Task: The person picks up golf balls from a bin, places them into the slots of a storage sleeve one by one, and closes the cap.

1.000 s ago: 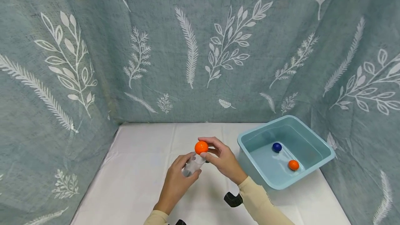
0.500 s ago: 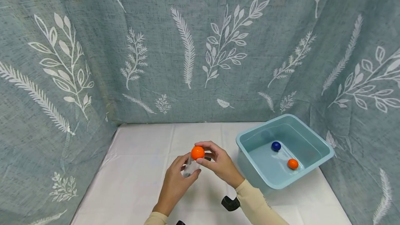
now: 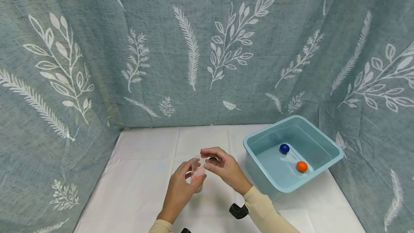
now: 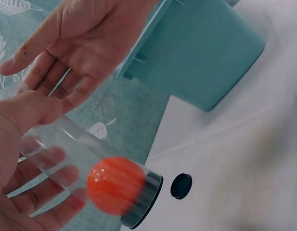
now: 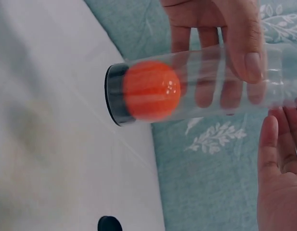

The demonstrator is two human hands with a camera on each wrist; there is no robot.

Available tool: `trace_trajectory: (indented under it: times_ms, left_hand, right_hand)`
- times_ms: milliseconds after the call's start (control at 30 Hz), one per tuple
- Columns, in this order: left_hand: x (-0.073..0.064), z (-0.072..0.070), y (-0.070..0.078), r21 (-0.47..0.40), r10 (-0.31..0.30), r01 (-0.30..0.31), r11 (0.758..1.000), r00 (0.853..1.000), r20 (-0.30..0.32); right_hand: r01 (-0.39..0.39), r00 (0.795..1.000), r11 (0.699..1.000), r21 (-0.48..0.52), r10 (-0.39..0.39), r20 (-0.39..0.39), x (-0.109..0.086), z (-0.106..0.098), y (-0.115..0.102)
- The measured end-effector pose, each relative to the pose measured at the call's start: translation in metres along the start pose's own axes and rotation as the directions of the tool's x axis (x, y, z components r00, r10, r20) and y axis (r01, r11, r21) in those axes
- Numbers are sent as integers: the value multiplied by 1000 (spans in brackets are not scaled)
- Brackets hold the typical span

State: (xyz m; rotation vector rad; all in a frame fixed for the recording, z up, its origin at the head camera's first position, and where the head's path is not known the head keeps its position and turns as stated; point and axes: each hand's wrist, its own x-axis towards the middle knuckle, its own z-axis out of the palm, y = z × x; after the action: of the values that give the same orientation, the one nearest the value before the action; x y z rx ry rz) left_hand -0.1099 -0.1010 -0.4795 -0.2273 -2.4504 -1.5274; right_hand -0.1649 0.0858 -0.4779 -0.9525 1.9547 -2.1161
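Observation:
My left hand (image 3: 181, 187) grips a clear plastic tube (image 4: 83, 137), held above the table with its mouth up. A glossy orange ball (image 5: 151, 90) is inside, low in the tube, at the black cap (image 5: 116, 95) that closes the bottom end. My right hand (image 3: 229, 171) is at the tube's mouth, thumb and fingers spread apart with nothing between them. In the right wrist view, its fingertips (image 5: 269, 126) are close beside the open end.
A light blue basin (image 3: 268, 175) stands on the right of the table, holding a dark blue ball (image 3: 284, 149) and another orange ball (image 3: 302, 166). A loose black cap (image 4: 181, 186) lies on the white cloth (image 3: 145, 175). Patterned grey-green fabric (image 3: 200, 107) surrounds the table.
The orange ball has left my right hand's fingers and dropped into the tube, down to its bottom. The tube now stands more upright in my left hand.

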Motion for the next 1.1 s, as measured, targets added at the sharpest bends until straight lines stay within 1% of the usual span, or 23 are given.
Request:
trace_trajectory:
  times_ms: [133,333,500,567,733,900,1000,1100]
  left_hand:
    - [0,1,-2,-19,-23,23,1000,1000,-2]
    - [1,3,-4,-23,-11,11,1000,1000,-10]
    - [0,5,-5,-18,-19,19,1000,1000,-15]
    - [0,6,-5,-21,-24,23,1000,1000,-20]
    - [-1,7,-6,-24,-23,22,999,999,-26]
    - [-1,8,-6,-23,-23,23,999,1000,-20]
    - [-2,8,-7,-21,-24,24,999,1000,-13]
    - [-3,8,-9,-23,-28,28,999,1000,-5]
  right_hand:
    - [-7,1000,1000,8,7,-9,-3,-4,2]
    - [-5,1000,1000,6,5,-23,-4,-15,-2]
    - [7,999,1000,-20,-8,-42,-3,-29,-14]
    - [0,999,1000,-29,-2,-51,-3,-36,-22]
    - [-19,996,999,-28,16,-88,-2,-57,-39]
    - [-34,990,999,-42,28,-140,-1,-83,-57]
    - [-56,982,997,-60,44,-182,0,-102,-68]
    - [-71,969,993,-91,47,-242,0,-123,-74]
